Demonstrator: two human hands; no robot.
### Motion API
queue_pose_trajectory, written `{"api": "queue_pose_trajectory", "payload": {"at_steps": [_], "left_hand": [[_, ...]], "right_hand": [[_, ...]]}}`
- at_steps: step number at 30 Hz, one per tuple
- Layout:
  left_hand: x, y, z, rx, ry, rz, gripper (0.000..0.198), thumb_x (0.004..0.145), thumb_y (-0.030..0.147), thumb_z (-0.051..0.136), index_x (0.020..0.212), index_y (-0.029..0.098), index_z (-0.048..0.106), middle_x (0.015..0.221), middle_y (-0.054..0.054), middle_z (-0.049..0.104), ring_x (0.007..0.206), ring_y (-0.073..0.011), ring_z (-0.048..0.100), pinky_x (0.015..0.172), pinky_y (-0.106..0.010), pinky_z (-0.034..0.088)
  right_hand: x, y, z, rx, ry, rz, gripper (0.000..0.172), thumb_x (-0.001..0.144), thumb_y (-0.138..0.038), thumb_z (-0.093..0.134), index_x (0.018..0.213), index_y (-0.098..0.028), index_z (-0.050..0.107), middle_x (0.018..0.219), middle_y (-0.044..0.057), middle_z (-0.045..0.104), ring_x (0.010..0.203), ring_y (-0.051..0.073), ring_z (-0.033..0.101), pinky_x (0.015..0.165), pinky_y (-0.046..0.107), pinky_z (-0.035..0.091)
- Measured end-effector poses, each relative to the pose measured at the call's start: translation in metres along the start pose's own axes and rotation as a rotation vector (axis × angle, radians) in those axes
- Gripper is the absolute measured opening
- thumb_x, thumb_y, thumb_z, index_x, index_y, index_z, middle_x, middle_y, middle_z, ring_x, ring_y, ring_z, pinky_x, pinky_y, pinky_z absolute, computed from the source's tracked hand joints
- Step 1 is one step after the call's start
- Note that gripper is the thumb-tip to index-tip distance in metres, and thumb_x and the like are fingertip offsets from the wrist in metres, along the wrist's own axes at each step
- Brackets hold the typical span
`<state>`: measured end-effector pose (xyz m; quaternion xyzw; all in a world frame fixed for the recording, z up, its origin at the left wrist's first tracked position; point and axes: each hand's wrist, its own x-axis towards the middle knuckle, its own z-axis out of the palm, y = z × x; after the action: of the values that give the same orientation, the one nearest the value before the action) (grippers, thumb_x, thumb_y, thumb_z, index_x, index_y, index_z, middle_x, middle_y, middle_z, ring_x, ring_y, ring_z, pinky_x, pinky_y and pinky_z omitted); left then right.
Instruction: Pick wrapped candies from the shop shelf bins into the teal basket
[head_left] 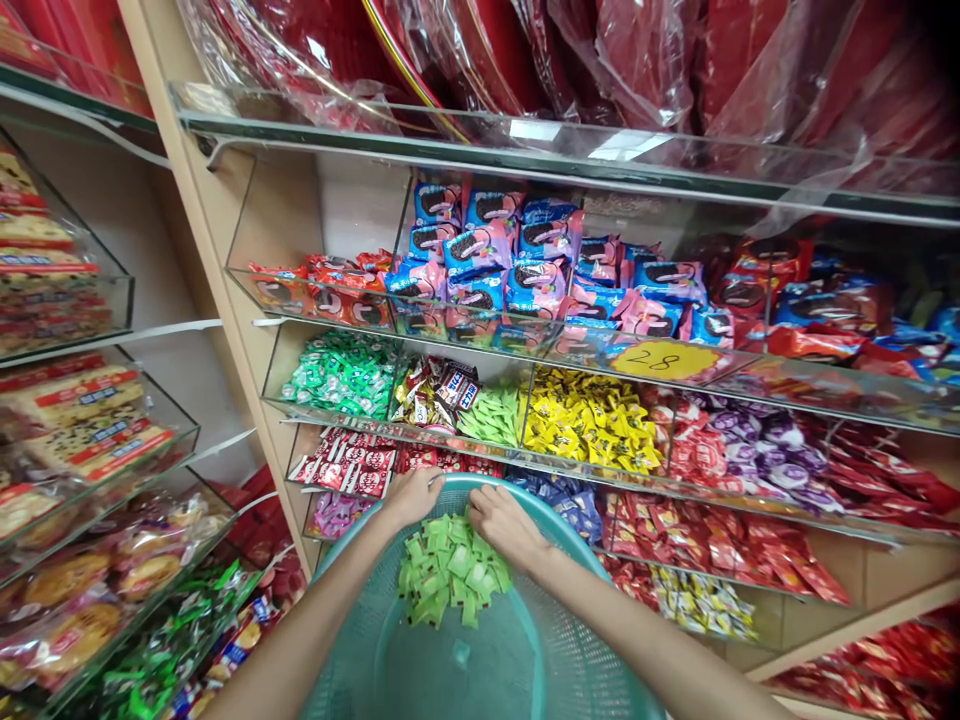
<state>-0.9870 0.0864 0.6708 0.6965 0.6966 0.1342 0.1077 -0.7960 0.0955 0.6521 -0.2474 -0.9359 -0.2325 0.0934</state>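
A teal plastic basket (352,665) with perforated sides is in front of me, tilted so that I look into it. Inside, a heap of small light-green wrapped candies (454,572) lies against the far wall. My left hand (411,497) is closed over the basket's far rim. Just right of it, my right hand (504,520) is curled into a fist at the inner side of the rim, beside the candies. Whatever its fingers grip is hidden. Similar green candies (491,415) fill part of a shelf bin just beyond the basket.
Clear shelf bins ahead hold green-and-white candies (341,372), yellow candies (592,418), purple candies (769,445) and blue-pink cookie packs (480,250). A yellow price tag (652,358) is on one bin. Glass shelf edges (525,140) jut out above. Packaged pastries (82,410) stand left.
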Motion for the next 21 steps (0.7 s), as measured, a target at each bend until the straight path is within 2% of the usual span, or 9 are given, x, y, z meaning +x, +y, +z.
{"api": "queue_pose_trajectory", "payload": {"at_steps": [3,6,9,12,16,21], "left_hand": [[0.001,-0.002,0.002,-0.012,0.013,0.002,0.037,0.085,0.041,0.029,0.105,0.029,0.058,0.102,-0.002,0.066,0.094,-0.0213,0.06,0.075,-0.029,0.042],[0.002,-0.004,0.004,-0.013,0.012,-0.002,0.037,0.085,0.041,0.029,0.105,0.028,0.058,0.104,-0.002,0.066,0.094,-0.0216,0.06,0.077,-0.03,0.042],[0.002,-0.004,0.005,-0.013,-0.001,-0.013,0.038,0.085,0.043,0.029,0.104,0.028,0.059,0.104,-0.003,0.066,0.095,-0.022,0.06,0.078,-0.031,0.042],[0.002,-0.003,0.004,-0.029,-0.009,-0.024,0.04,0.084,0.044,0.029,0.109,0.029,0.057,0.107,-0.003,0.065,0.099,-0.0226,0.058,0.082,-0.033,0.042],[0.002,-0.005,0.003,-0.04,-0.016,-0.048,0.04,0.084,0.045,0.03,0.11,0.031,0.056,0.108,-0.002,0.064,0.099,-0.0225,0.058,0.082,-0.032,0.042],[0.001,-0.007,0.003,-0.055,0.011,-0.044,0.038,0.084,0.045,0.031,0.108,0.031,0.057,0.109,-0.002,0.064,0.101,-0.0209,0.057,0.083,-0.03,0.041]], "right_hand": [[0.004,-0.002,-0.014,0.017,0.038,0.016,0.013,0.082,-0.024,0.055,0.071,-0.018,0.053,0.08,0.001,0.05,0.078,0.017,0.041,0.063,0.031,0.026],[0.013,0.005,-0.047,0.063,0.116,0.032,0.016,0.086,-0.028,0.049,0.073,-0.019,0.054,0.079,0.001,0.05,0.077,0.016,0.041,0.063,0.031,0.025],[0.029,0.026,-0.083,0.065,0.211,0.128,0.022,0.09,-0.03,0.04,0.078,-0.019,0.056,0.079,0.002,0.05,0.076,0.016,0.04,0.064,0.031,0.024],[0.045,0.052,-0.103,0.012,0.245,0.28,0.023,0.09,-0.027,0.04,0.077,-0.018,0.057,0.081,0.004,0.051,0.078,0.017,0.039,0.064,0.031,0.022],[0.058,0.071,-0.104,-0.067,0.187,0.35,0.021,0.087,-0.026,0.045,0.072,-0.018,0.057,0.083,0.006,0.052,0.081,0.019,0.039,0.064,0.032,0.021],[0.066,0.068,-0.093,-0.102,0.114,0.342,0.02,0.086,-0.02,0.045,0.071,-0.018,0.058,0.082,0.006,0.052,0.082,0.019,0.039,0.065,0.033,0.021]]}}
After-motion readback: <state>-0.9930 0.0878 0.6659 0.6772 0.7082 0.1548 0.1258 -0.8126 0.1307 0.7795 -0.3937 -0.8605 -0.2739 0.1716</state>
